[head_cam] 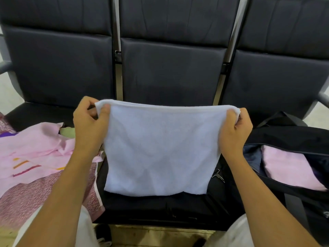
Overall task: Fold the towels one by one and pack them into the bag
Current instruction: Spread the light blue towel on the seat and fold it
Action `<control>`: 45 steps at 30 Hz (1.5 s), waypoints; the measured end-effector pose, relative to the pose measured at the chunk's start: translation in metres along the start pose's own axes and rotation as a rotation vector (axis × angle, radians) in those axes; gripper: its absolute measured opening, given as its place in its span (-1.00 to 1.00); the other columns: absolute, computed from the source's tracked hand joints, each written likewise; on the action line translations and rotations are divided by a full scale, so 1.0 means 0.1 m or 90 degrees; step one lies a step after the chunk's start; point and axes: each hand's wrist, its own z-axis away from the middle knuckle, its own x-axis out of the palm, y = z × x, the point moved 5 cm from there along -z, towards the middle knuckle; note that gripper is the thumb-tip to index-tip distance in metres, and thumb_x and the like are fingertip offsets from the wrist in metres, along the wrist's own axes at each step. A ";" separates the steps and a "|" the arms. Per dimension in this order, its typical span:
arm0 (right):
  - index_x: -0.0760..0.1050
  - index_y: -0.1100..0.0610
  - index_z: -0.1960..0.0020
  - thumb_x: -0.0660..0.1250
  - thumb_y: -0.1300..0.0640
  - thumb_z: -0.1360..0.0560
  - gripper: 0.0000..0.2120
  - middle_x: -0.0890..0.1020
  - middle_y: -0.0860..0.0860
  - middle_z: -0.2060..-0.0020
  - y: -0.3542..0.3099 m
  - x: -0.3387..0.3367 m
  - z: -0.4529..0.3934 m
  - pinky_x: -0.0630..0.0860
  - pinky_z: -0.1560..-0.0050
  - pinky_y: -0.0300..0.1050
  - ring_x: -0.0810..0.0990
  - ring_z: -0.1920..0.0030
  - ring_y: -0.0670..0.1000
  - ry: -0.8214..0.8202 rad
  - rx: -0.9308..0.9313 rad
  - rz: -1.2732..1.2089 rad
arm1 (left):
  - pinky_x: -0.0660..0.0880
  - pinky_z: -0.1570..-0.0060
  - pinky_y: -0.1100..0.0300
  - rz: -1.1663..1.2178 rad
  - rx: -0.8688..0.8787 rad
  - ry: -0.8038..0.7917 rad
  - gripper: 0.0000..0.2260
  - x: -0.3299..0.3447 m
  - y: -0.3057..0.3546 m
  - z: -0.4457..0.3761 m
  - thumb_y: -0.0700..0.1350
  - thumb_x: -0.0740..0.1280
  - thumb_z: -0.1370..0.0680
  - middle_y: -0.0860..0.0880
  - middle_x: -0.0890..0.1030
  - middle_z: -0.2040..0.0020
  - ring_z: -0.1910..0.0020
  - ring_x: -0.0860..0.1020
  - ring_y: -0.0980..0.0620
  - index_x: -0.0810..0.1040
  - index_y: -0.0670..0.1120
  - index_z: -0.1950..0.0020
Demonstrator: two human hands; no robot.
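Both hands, left hand [89,120] and right hand [235,125], pinch the top corners of the pale blue terry towel [160,148] mid-frame, long edge running left-right; open black duffel bag [292,138] sits lower right, nearer the right hand

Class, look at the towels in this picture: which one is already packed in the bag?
The folded pink towel inside the open black bag on the right. The white towel is held up by both hands; the other pink one lies loose on the left.

seating: row of three black padded seats [170,68] | dividers: metal bars [118,68] | floor: pale [10,90]
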 end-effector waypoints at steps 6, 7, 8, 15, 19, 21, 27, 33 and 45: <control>0.38 0.10 0.34 0.15 0.23 -0.56 -0.71 0.41 -0.22 0.49 0.20 0.03 -0.04 0.32 0.35 -0.35 0.35 0.42 -0.23 -0.065 0.131 -0.061 | 0.51 0.15 0.08 0.124 -0.284 -0.093 -0.76 0.10 -0.28 0.05 0.05 0.28 -0.60 -0.06 0.62 0.05 0.07 0.55 -0.01 0.57 -0.11 -0.05; 0.42 0.08 0.33 0.16 0.22 -0.58 -0.69 0.44 -0.22 0.48 0.22 0.05 -0.03 0.35 0.32 -0.32 0.38 0.40 -0.24 -0.077 0.163 -0.062 | 0.52 0.12 0.07 0.124 -0.304 -0.096 -0.74 0.12 -0.29 0.06 0.07 0.28 -0.60 -0.06 0.63 0.03 0.05 0.56 -0.02 0.58 -0.10 -0.06; 0.45 0.06 0.32 0.17 0.21 -0.59 -0.69 0.46 -0.22 0.46 0.23 0.07 -0.01 0.38 0.28 -0.27 0.41 0.37 -0.24 -0.094 0.197 -0.064 | 0.53 0.10 0.05 0.124 -0.312 -0.094 -0.73 0.13 -0.31 0.06 0.08 0.28 -0.60 -0.07 0.63 0.02 0.05 0.56 -0.03 0.59 -0.10 -0.06; 0.63 0.05 0.16 0.26 0.12 -0.62 -0.76 0.65 -0.03 0.20 0.26 0.24 0.15 0.53 0.09 -0.08 0.58 0.11 -0.02 -0.189 0.295 -0.114 | 0.39 0.31 0.23 0.097 -0.201 -0.038 -0.77 0.30 -0.24 0.12 0.02 0.26 -0.62 -0.02 0.52 0.27 0.29 0.44 0.12 0.54 -0.14 0.06; 0.65 0.20 0.07 0.35 0.07 -0.59 -0.78 0.67 0.09 0.22 0.24 0.35 0.24 0.57 0.12 0.00 0.62 0.18 0.12 -0.253 0.236 -0.081 | 0.53 0.37 0.28 0.059 -0.123 -0.130 -0.82 0.49 -0.14 0.20 -0.05 0.29 -0.60 -0.04 0.62 0.17 0.29 0.59 0.10 0.57 -0.15 0.00; 0.64 0.26 0.08 0.38 0.06 -0.57 -0.75 0.65 0.25 0.17 0.24 0.40 0.27 0.59 0.09 0.14 0.61 0.13 0.28 -0.279 0.214 -0.079 | 0.57 0.42 0.28 0.044 -0.112 -0.169 -0.89 0.58 -0.11 0.26 -0.06 0.32 -0.59 0.00 0.63 0.22 0.31 0.62 0.09 0.58 -0.08 0.05; 0.62 0.31 0.11 0.43 -0.02 -0.51 -0.65 0.63 0.31 0.18 0.21 0.59 0.41 0.59 0.05 0.34 0.59 0.10 0.38 -0.330 0.186 -0.060 | 0.64 0.25 0.04 0.056 -0.105 -0.231 -0.84 0.81 -0.07 0.40 -0.06 0.39 -0.55 -0.12 0.65 0.26 0.35 0.63 -0.04 0.64 -0.16 0.06; 0.67 0.24 0.14 0.44 0.08 -0.51 -0.79 0.67 0.11 0.29 0.16 0.73 0.53 0.62 0.21 -0.09 0.63 0.24 0.12 -0.395 0.143 -0.031 | 0.57 0.32 0.32 0.061 -0.075 -0.263 -0.86 0.94 0.02 0.50 -0.05 0.39 -0.53 -0.03 0.66 0.26 0.35 0.63 0.06 0.65 -0.12 0.05; 0.69 0.17 -0.06 0.43 0.18 -0.53 -0.86 0.72 0.03 0.13 0.13 0.91 0.72 0.66 0.02 -0.10 0.70 0.09 0.02 -0.549 0.059 -0.048 | 0.47 0.26 0.53 -0.036 -0.008 -0.298 -0.87 0.97 0.04 0.50 -0.10 0.38 -0.54 0.12 0.60 0.23 0.29 0.61 0.25 0.67 -0.09 -0.03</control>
